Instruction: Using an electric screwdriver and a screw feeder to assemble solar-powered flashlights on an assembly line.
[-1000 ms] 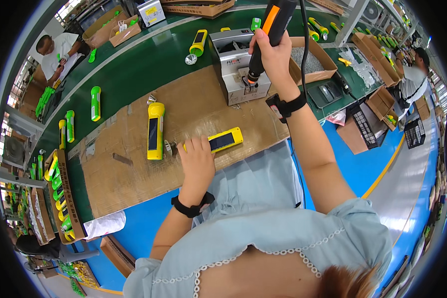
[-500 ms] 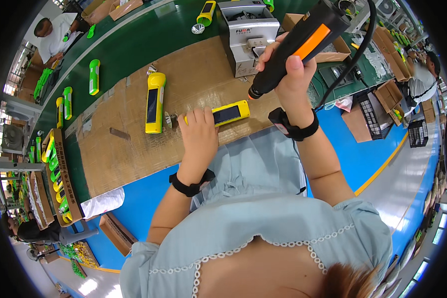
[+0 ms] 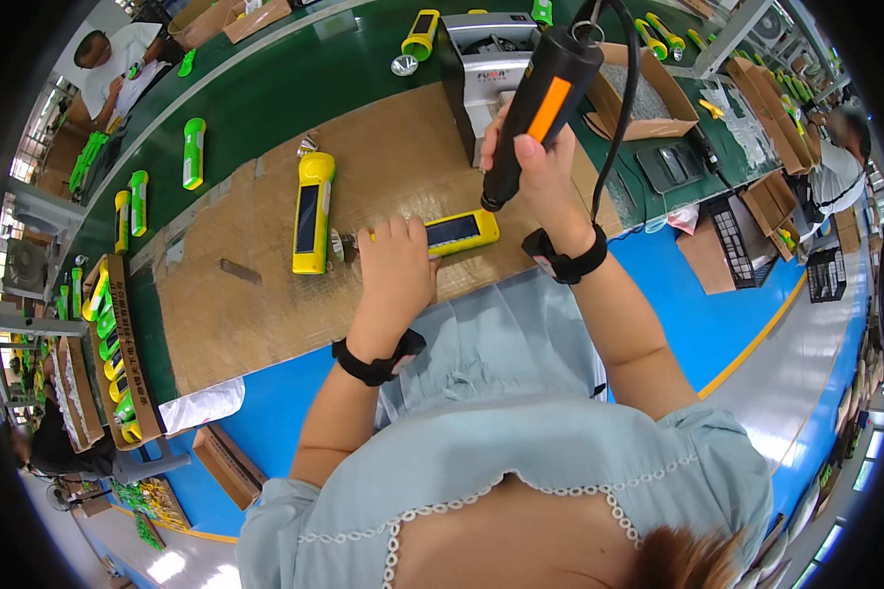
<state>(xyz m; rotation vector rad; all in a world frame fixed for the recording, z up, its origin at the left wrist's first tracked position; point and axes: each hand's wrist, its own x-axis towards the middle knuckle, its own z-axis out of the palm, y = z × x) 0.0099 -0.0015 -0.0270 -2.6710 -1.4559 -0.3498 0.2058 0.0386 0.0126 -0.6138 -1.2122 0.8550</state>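
Note:
My right hand (image 3: 542, 162) is wrapped round a black electric screwdriver (image 3: 545, 93) with an orange stripe. Its tip points down at the far right end of a yellow flashlight (image 3: 467, 233) with a dark panel; I cannot tell whether they touch. With its fingers over the left part of that flashlight, my left hand (image 3: 395, 257) holds it on the cardboard sheet (image 3: 206, 294). A silvery reflector (image 3: 340, 245) shows beside the left fingertips. To the left lies a second yellow flashlight (image 3: 311, 216), its own reflector (image 3: 307, 145) loose at its far end.
A grey machine (image 3: 486, 83) stands behind the cardboard, with an open carton of small parts (image 3: 648, 98) to its right. Green flashlights (image 3: 194, 154) lie on the green bench at left. A box of flashlights (image 3: 133, 393) stands at the left edge. The screwdriver's cable (image 3: 621, 128) hangs beside my right wrist.
My right hand has brought the screwdriver slightly left and more upright, its tip now at the flashlight's end. My left hand still holds the flashlight. The whole view has shifted slightly.

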